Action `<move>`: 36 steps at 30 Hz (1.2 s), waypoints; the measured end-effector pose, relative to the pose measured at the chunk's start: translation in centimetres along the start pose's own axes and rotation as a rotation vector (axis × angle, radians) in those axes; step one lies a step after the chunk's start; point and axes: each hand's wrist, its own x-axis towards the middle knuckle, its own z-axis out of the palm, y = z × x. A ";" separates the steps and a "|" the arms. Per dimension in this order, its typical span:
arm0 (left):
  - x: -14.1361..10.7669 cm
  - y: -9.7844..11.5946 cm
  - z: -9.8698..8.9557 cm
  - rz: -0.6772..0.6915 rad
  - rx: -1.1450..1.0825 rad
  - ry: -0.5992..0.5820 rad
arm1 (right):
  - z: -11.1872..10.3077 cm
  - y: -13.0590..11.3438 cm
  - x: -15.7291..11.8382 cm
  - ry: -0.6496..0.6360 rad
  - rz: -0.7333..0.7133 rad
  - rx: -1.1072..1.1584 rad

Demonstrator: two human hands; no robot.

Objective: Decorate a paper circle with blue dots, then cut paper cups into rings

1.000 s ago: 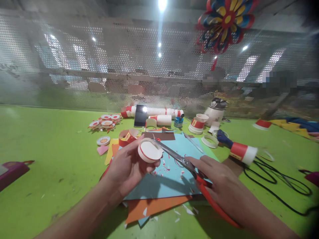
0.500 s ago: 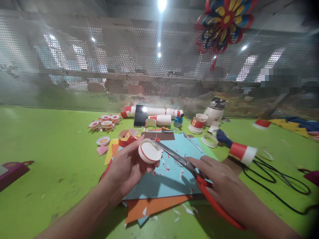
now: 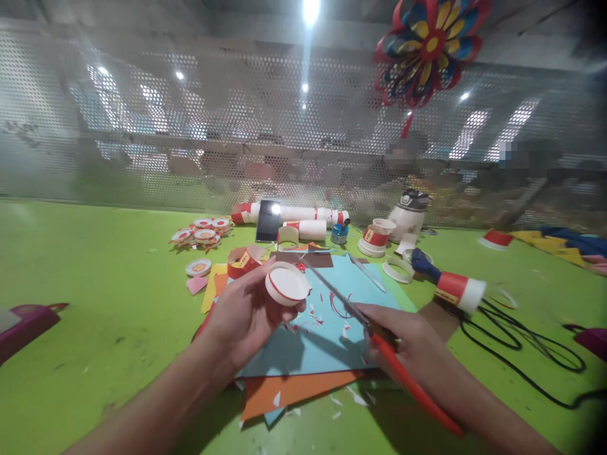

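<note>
My left hand (image 3: pixel 246 303) holds a shallow white paper cup base (image 3: pixel 287 282) with a red line round its rim, its hollow side facing up toward me. In my right hand (image 3: pixel 408 335) are large scissors (image 3: pixel 346 302) with red handles, their blades pointing up and left, a little to the right of the cup base and apart from it. Below both hands a light blue sheet (image 3: pixel 294 354) carries small red and white paper scraps. An orange sheet (image 3: pixel 294 395) sticks out under its front edge.
Behind stand a phone (image 3: pixel 268 221), a blue ink bottle (image 3: pixel 340 232), cut cups (image 3: pixel 374 239) and a white jug (image 3: pixel 408 215). A glue gun (image 3: pixel 458 291) with a black cable lies right. Paper flower discs (image 3: pixel 202 234) lie left.
The scissor blades have moved off the cup base's rim and come together. The cup base has tilted slightly, showing more of its inside.
</note>
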 end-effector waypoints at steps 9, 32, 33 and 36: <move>-0.3 -0.4 -0.2 0.106 0.061 -0.030 | -0.8 2.5 1.3 0.143 0.216 -0.426; -0.6 -1.0 -0.1 0.458 0.512 -0.104 | -0.7 2.6 2.4 0.170 0.214 0.003; -0.6 -1.1 -0.2 0.466 0.513 -0.106 | -0.7 2.2 2.2 0.168 0.202 0.022; -0.5 -1.3 -0.4 0.497 0.567 -0.104 | -0.8 1.2 1.7 0.158 0.162 0.067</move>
